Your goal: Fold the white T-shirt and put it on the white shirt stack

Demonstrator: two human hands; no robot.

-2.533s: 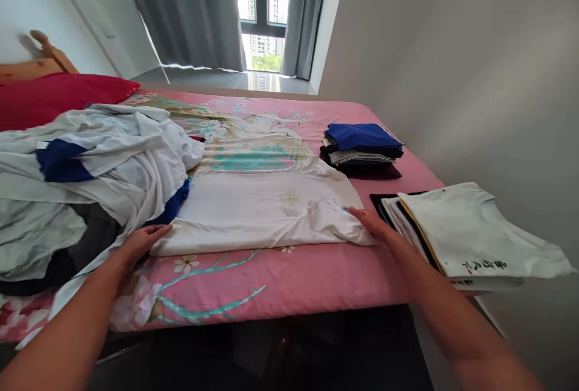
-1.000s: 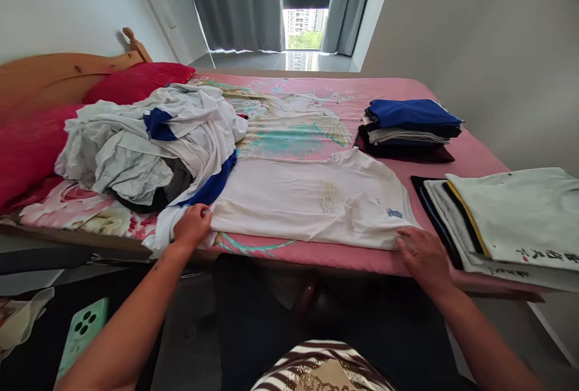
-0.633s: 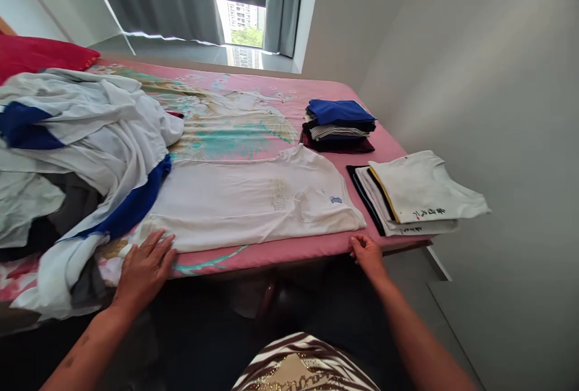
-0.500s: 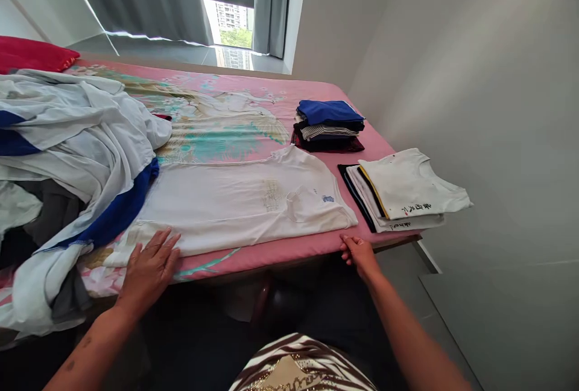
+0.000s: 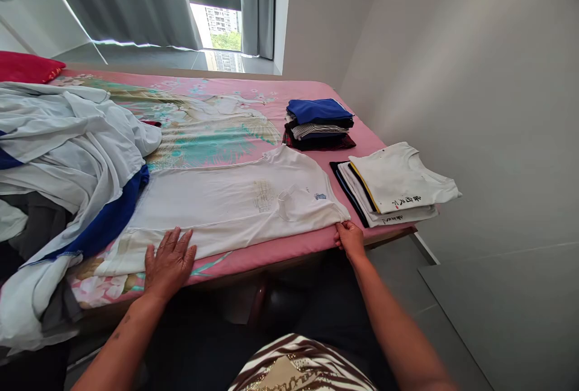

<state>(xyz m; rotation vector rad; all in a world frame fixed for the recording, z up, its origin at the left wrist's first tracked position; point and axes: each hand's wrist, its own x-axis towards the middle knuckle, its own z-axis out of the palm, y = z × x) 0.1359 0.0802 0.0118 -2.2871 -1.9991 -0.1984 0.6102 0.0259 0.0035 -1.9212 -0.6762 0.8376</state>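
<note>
A white T-shirt lies stretched lengthwise on the bed, its near side folded over in a long strip. A small blue print shows toward its right end, and faint line markings sit near the middle. My left hand rests flat on the shirt's near edge, left of centre, fingers spread. At the shirt's near right corner, my right hand pinches the cloth between thumb and fingers.
Loose white and blue clothes are heaped at the left. Folded white shirts are stacked near the right edge, with a darker folded pile topped in blue behind. The floral bedsheet covers the bed.
My right hand has moved up to the shirt's corner and taken hold of it. My left hand has slid right along the near edge. The view has shifted slightly.
</note>
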